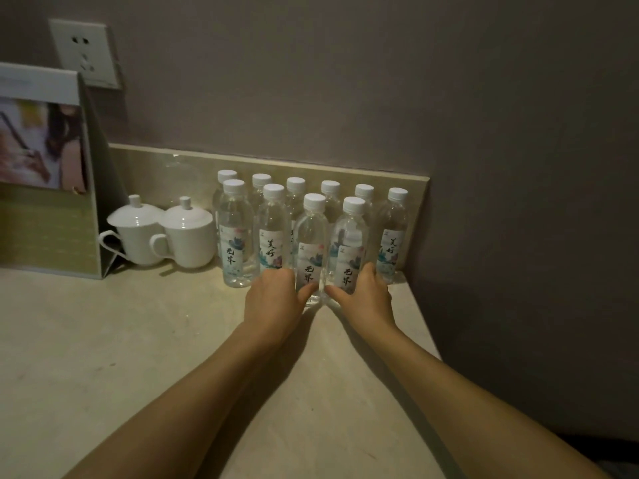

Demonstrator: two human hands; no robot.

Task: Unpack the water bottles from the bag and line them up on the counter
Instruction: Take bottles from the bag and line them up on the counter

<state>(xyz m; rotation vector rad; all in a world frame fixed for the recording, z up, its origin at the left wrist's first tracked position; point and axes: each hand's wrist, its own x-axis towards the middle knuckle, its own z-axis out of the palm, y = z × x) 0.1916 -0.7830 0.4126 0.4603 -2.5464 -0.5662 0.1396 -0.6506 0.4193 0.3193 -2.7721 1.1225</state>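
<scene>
Left hand [273,299] and right hand [366,295] each grip one of ten bottles [238,236].

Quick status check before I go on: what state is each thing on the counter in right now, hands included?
Back-row bottles: six, upright, capped, along the backsplash.
Front-row bottles: four, upright, capped.
Left hand: grips the third front bottle.
Right hand: grips the fourth front bottle.
Lidded cups: two, upright, lids on.
Display stand: upright.
</scene>
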